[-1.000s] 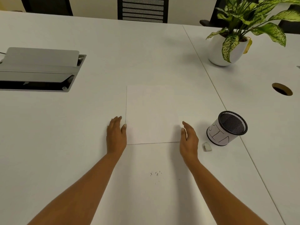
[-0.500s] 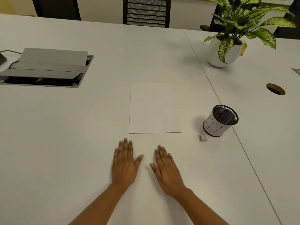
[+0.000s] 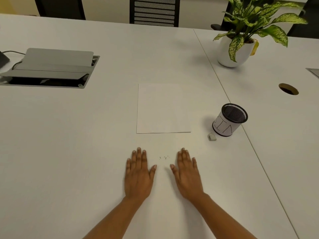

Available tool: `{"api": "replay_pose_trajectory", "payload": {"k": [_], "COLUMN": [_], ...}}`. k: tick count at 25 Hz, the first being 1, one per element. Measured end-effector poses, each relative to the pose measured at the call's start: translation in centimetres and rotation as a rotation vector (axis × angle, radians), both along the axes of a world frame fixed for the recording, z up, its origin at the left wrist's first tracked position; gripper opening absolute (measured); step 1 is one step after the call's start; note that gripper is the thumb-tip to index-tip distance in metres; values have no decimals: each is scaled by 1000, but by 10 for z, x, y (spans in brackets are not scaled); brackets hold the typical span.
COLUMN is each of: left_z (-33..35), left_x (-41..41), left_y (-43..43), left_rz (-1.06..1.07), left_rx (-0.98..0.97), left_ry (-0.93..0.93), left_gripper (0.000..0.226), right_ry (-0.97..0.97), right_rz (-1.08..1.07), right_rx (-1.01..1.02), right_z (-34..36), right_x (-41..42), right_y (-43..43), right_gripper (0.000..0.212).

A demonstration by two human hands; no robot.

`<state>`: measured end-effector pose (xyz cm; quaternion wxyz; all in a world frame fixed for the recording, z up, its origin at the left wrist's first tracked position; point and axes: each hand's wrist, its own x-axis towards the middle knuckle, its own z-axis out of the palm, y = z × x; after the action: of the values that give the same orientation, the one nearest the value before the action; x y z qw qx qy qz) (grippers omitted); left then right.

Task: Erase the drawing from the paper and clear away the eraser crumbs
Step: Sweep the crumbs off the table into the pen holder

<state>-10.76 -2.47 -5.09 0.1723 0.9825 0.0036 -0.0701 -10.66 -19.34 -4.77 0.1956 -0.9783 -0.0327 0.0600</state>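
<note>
Crumbs [image 3: 164, 157] between our left hand [image 3: 138, 176] and right hand [image 3: 187, 176], both flat, fingers straight, holding nothing, paper [image 3: 164, 108] just beyond, near edge facing us, table [image 3: 69, 152] wide at our left, eraser [image 3: 212, 136] beside cup [image 3: 228, 120] lettered "IN".

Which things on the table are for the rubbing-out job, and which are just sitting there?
For the job: paper, eraser, crumbs, left hand, right hand, mesh cup (perhaps for crumbs).
Just lying about: potted plant, cable box, chair.
</note>
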Motion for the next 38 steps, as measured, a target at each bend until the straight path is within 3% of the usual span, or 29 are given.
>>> {"api": "replay_pose_trajectory", "payload": {"k": [3,5,7,8,10,13,16,19,22,25,29,32,35,38], "left_z": [1,-1,-3,-4,-5,-7,-10,-11,-10,-9,-14,-16,-12,-12], "left_x": [-18,-26,-24,-20,-11,-3,-4,-5,4,7,-11,-30,-7,19], "left_y": [-24,-29,-20,-13,5,22,23,21,16,1,-39,-61,-39,17], "left_rz": [-122,-222,-218,-196,-83,1,33,61,60,-13,-190,-284,-162,92], "left_rx": [-94,-126,-237,-249,-184,-23,22,16,67,146,100,58,36,154], "left_ry": [-73,-128,-180,-200,-295,-307,-299,-269,-248,-175,-192,-234,-341,-332], "left_gripper": [66,62,60,59,54,53,56,65,66,68,67,63,62,70], "right_ry": [59,192,182,130,95,140,84,219,386,226,130,88,53,6], "right_rz": [147,125,-53,-123,-109,185,483,585,211,-133,-291,-300,-297,-264], "right_rx": [148,537,879,889,663,119,-26,181,811,1058,1175,1111,1058,887], "right_z": [0,11,24,28,29,13,9,13,23,22,19,21,21,14], "right_x": [-16,-17,-2,9,32,46,26,-1,-10,2,11,11,10,8], "right_y": [18,19,9,3,-5,4,9,-5,-19,-37,-48,-43,-34,-25], "right_gripper": [86,58,37,33,39,58,78,62,45,41,40,40,39,37]}}
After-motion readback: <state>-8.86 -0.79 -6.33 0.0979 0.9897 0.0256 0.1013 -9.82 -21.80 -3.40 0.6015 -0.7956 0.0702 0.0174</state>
